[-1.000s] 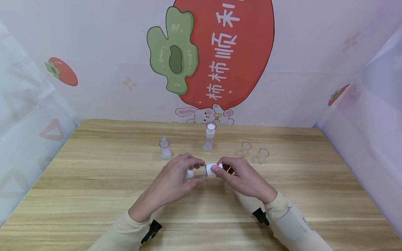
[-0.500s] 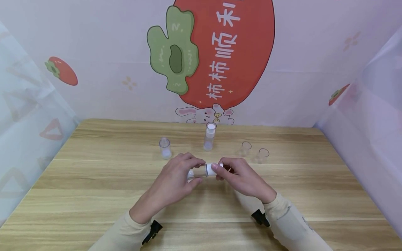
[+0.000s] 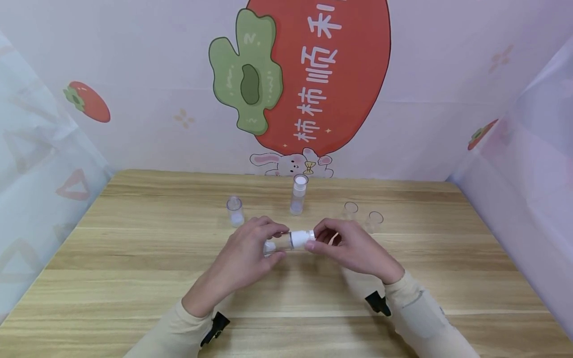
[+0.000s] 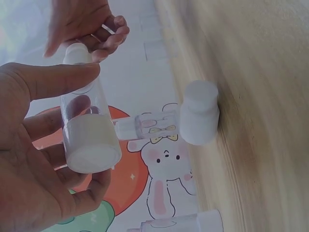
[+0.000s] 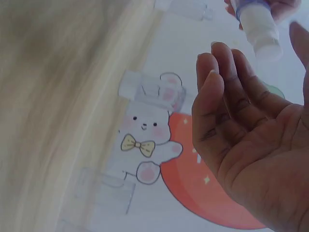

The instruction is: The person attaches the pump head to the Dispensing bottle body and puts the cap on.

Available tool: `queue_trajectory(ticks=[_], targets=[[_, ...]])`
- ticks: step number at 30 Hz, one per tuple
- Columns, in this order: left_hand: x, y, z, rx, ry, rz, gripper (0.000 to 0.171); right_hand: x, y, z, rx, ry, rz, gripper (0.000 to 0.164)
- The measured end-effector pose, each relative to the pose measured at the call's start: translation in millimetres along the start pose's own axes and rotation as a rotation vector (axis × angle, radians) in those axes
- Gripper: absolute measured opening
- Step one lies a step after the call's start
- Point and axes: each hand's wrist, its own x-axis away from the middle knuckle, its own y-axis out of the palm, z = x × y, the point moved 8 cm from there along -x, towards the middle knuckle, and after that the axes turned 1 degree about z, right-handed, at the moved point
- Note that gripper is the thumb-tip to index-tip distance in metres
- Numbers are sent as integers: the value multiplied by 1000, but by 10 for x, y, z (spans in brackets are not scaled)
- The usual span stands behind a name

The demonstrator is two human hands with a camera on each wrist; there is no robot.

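My left hand [image 3: 248,256] holds a small clear bottle [image 3: 283,242] sideways above the table, thumb on one side and fingers on the other. Its white neck and top part [image 3: 301,238] points toward my right hand [image 3: 351,246]. In the left wrist view the bottle's broad white base [image 4: 93,150] faces the camera, with the thumb lying across its upper part. The right hand's fingers [image 5: 227,72] are loosely bent beside the white end. The right wrist view shows a gap between them and that end [image 5: 268,48], with nothing in the palm.
Behind the hands stand a clear bottle with a white top [image 3: 299,194] and a shorter clear one with a whitish lower part [image 3: 236,215]. Two clear caps [image 3: 351,210] stand at right. The left wrist view also shows a small white bottle-shaped thing [image 4: 200,116].
My right hand has let go of the bottle's white end and shifted slightly right, so more of that end shows. The left hand keeps its hold, almost unmoved.
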Motion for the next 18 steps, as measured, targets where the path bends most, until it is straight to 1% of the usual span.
queue_trajectory(ticks=[4,6,12,18], targets=[[-3,-13,-30,20,-19,3,39,12,-103,16,55,-32,16,30],[-2,-22,-41,27,-23,6,39,21,-159,27,91,-37,32,30],[3,-44,-52,36,-20,17,40,44,-334,122,236,-1,97,27],[7,-52,-52,37,-26,15,39,67,-500,212,371,10,172,25]])
